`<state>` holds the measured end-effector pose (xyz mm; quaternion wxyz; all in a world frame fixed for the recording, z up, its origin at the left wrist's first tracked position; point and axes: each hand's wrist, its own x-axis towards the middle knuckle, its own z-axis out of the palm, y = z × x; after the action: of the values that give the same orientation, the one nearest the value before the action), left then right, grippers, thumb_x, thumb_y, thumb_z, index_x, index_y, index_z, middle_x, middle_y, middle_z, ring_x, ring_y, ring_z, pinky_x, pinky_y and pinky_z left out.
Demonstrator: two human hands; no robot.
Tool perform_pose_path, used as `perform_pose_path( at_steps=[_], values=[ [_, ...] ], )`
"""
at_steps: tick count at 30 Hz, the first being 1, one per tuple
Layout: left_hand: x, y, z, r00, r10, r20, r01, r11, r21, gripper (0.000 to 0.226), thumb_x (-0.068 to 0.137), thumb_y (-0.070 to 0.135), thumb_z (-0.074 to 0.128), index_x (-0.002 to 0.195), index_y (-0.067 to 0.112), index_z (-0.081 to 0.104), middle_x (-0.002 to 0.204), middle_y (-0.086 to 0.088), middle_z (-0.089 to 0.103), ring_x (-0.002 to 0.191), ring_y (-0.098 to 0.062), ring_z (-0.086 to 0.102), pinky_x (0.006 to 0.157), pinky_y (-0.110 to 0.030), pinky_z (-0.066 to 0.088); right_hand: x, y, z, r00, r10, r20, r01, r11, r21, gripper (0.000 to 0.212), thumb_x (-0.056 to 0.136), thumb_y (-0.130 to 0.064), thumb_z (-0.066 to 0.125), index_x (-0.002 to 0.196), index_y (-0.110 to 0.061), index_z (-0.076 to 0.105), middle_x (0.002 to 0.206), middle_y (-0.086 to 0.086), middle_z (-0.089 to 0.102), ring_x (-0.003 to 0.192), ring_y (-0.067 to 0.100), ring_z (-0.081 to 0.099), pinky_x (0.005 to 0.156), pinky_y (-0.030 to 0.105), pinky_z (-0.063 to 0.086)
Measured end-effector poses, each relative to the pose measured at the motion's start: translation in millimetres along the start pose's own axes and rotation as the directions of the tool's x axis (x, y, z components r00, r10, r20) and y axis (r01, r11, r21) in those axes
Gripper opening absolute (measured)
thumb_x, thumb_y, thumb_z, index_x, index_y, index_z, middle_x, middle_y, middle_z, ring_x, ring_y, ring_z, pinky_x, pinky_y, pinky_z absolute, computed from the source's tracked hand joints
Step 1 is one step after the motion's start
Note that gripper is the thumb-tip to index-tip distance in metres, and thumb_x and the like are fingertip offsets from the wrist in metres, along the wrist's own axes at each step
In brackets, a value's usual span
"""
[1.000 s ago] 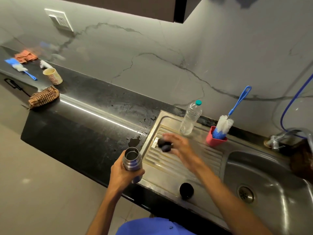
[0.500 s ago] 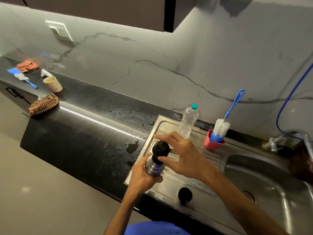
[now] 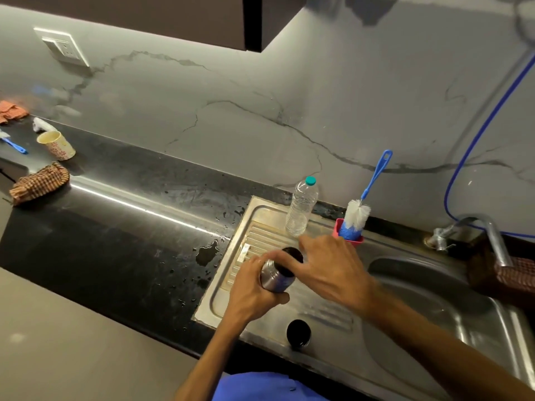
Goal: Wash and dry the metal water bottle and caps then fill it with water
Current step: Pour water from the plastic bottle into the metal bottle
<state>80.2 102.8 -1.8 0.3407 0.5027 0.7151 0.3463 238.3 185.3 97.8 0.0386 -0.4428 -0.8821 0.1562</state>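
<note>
A metal water bottle (image 3: 275, 280) is gripped by the left hand (image 3: 251, 293) above the sink's draining board (image 3: 260, 227), while its black cap (image 3: 289, 260) is pinched at the bottle mouth by right-hand (image 3: 333, 273) fingers. A 2nd black cap (image 3: 298, 334) is seen on the board's front edge, w/ a clear plastic bottle (image 3: 301, 209) & brush (image 3: 359, 215) behind

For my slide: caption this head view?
Left hand holds metal bottle; right hand fits black cap over drainboard.
</note>
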Motion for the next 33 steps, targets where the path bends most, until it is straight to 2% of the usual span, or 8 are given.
perform_pose_path(
  at_steps=[3, 7, 12, 17, 19, 23, 28, 33],
  values=[
    [12.9, 10.0, 1.7, 0.997, 0.07, 0.021, -0.07, 0.998, 0.004, 0.068, 0.044, 0.04, 0.09, 0.106, 0.038, 0.063, 0.1, 0.012, 0.063, 0.09, -0.014, 0.063, 0.077, -0.042, 0.056, -6.5, 20.2, -4.0, 0.966, -0.245, 0.085, 0.22, 0.949, 0.226, 0.054, 0.095, -0.07, 0.042, 0.136, -0.034, 0.045, 0.124, -0.007, 0.057, 0.1, 0.008, 0.059, 0.088, 0.021, 0.051],
    [21.0, 19.7, 11.4, 0.981, 0.155, 0.12, -0.169, 0.978, 0.12, 0.078, 0.048, 0.039, 0.091, 0.121, 0.03, 0.064, 0.097, 0.016, 0.049, 0.089, -0.011, 0.052, 0.076, -0.029, 0.047, -9.3, 34.1, -7.1, 0.998, 0.033, -0.045, -0.035, 0.999, -0.032, 0.069, 0.09, -0.078, 0.021, 0.109, -0.025, 0.061, 0.088, -0.008, 0.06, 0.068, 0.005, 0.053, 0.075, 0.02, 0.053],
    [30.4, 30.0, 10.6, 0.949, 0.241, 0.202, -0.25, 0.968, 0.019, 0.068, 0.049, 0.038, 0.087, 0.113, 0.031, 0.065, 0.101, 0.009, 0.059, 0.085, -0.011, 0.06, 0.071, -0.031, 0.05, -23.4, 53.6, -3.2, 0.934, -0.347, -0.088, 0.355, 0.93, 0.094, 0.053, 0.1, -0.063, 0.045, 0.126, -0.018, 0.053, 0.106, -0.001, 0.065, 0.08, 0.01, 0.064, 0.07, 0.016, 0.054],
    [25.4, 41.1, 15.2, 0.92, 0.325, 0.22, -0.329, 0.944, -0.02, 0.069, 0.052, 0.03, 0.089, 0.115, 0.036, 0.061, 0.103, 0.015, 0.058, 0.087, -0.009, 0.061, 0.072, -0.033, 0.054, -18.3, 43.5, 6.3, 0.981, 0.186, -0.048, -0.176, 0.97, 0.171, 0.061, 0.094, -0.078, 0.03, 0.105, -0.026, 0.06, 0.089, -0.006, 0.065, 0.077, 0.008, 0.064, 0.076, 0.031, 0.06],
    [27.8, 46.1, 6.7, 0.896, 0.365, 0.251, -0.357, 0.931, -0.08, 0.065, 0.056, 0.018, 0.089, 0.108, 0.044, 0.06, 0.104, 0.02, 0.059, 0.092, -0.008, 0.062, 0.076, -0.023, 0.05, -21.9, 34.9, -2.8, 0.993, -0.068, -0.097, 0.075, 0.995, 0.071, 0.057, 0.095, -0.073, 0.04, 0.123, -0.027, 0.057, 0.108, -0.004, 0.064, 0.089, 0.01, 0.063, 0.081, 0.028, 0.056],
    [30.2, 53.9, -2.5, 0.83, 0.421, 0.367, -0.401, 0.906, -0.133, 0.071, 0.056, 0.004, 0.09, 0.106, 0.045, 0.06, 0.107, 0.02, 0.063, 0.097, -0.007, 0.063, 0.081, -0.018, 0.048, -14.7, 50.1, -2.5, 0.702, -0.65, -0.291, 0.575, 0.758, -0.308, 0.025, 0.1, -0.036, 0.058, 0.088, -0.016, 0.068, 0.077, 0.002, 0.062, 0.059, 0.009, 0.047, 0.056, 0.018, 0.036],
    [34.1, 21.9, 22.7, 0.97, 0.227, 0.083, -0.233, 0.97, 0.063, 0.063, 0.053, 0.033, 0.08, 0.111, 0.027, 0.058, 0.1, 0.012, 0.058, 0.082, -0.012, 0.057, 0.072, -0.031, 0.052, 25.5, 6.7, 35.1, 0.943, 0.266, -0.201, -0.274, 0.962, -0.013, 0.022, 0.103, -0.036, 0.041, 0.091, -0.021, 0.051, 0.081, 0.001, 0.061, 0.067, 0.014, 0.056, 0.061, 0.03, 0.048],
    [17.6, -14.5, 28.2, 0.993, 0.119, -0.003, -0.117, 0.981, 0.154, 0.067, 0.052, 0.035, 0.084, 0.113, 0.022, 0.059, 0.098, 0.013, 0.053, 0.081, -0.016, 0.057, 0.068, -0.034, 0.051, 44.3, -8.3, 60.0, 0.916, 0.397, 0.048, -0.398, 0.917, 0.003, 0.032, 0.099, -0.033, 0.04, 0.08, -0.014, 0.057, 0.086, 0.008, 0.062, 0.079, 0.025, 0.06, 0.07, 0.036, 0.043]
  ],
)
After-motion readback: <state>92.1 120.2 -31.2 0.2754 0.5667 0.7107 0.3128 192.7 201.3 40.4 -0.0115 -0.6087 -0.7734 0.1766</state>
